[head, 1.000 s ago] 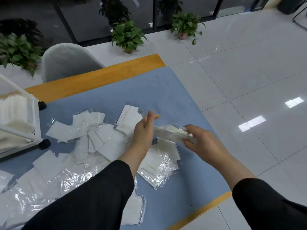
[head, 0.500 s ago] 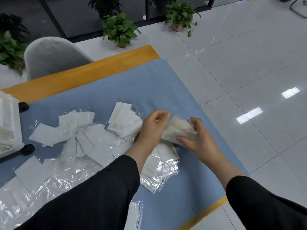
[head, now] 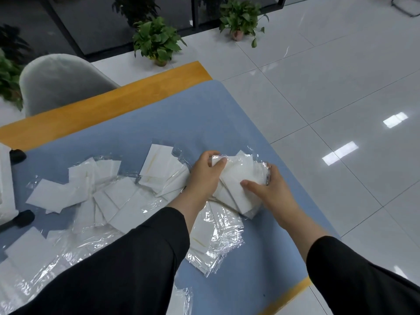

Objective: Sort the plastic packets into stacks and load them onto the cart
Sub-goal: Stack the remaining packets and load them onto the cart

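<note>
A stack of clear plastic packets with white inserts (head: pixel 241 178) is held between both hands above the blue mat (head: pixel 181 119). My left hand (head: pixel 204 176) grips its left end with the thumb on top. My right hand (head: pixel 270 189) grips its right side, thumb lying across the top packet. Loose packets (head: pixel 109 192) lie scattered over the mat to the left, and several more (head: pixel 213 237) lie under my wrists. A sliver of the white cart (head: pixel 5 185) shows at the left edge, with its black wheels (head: pixel 22 218) on the table.
The mat covers a wooden table (head: pixel 91 108) whose right edge drops to a glossy tiled floor (head: pixel 341 92). A grey chair (head: pixel 59 83) stands behind the table. Potted plants (head: pixel 156 42) line a glass wall at the back.
Both hands came together on the packet stack and lowered it toward the mat. The view shifted right, so the cart has slid almost out at the left.
</note>
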Action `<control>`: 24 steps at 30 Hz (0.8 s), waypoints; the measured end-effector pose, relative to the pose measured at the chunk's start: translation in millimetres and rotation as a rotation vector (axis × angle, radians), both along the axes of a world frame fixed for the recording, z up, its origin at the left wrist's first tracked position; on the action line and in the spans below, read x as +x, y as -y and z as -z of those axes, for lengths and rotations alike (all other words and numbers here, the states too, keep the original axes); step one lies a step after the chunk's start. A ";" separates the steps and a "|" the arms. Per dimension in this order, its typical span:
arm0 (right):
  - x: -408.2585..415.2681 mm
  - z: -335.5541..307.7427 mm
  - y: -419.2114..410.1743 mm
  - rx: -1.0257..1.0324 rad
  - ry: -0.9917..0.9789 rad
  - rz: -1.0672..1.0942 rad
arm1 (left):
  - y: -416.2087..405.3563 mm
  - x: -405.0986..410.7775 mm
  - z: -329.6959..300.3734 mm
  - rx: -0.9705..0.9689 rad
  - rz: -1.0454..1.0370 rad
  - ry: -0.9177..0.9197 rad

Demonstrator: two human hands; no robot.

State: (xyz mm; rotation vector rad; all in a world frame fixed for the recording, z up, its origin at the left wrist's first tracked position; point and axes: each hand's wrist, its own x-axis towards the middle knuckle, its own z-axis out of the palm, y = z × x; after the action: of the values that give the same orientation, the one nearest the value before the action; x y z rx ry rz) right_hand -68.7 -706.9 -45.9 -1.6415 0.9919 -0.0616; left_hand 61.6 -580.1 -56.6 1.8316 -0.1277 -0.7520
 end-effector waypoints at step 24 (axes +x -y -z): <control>-9.6 -7.1 -0.3 -0.232 -0.296 -0.199 | -34.8 -27.0 -8.9 0.035 -0.155 0.326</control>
State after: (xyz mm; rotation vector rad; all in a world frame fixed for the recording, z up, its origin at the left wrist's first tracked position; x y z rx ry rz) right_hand -78.3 -706.5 -38.8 -1.9957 1.0674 0.2135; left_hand 34.6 -545.3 -47.8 1.9616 -0.1822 -0.3461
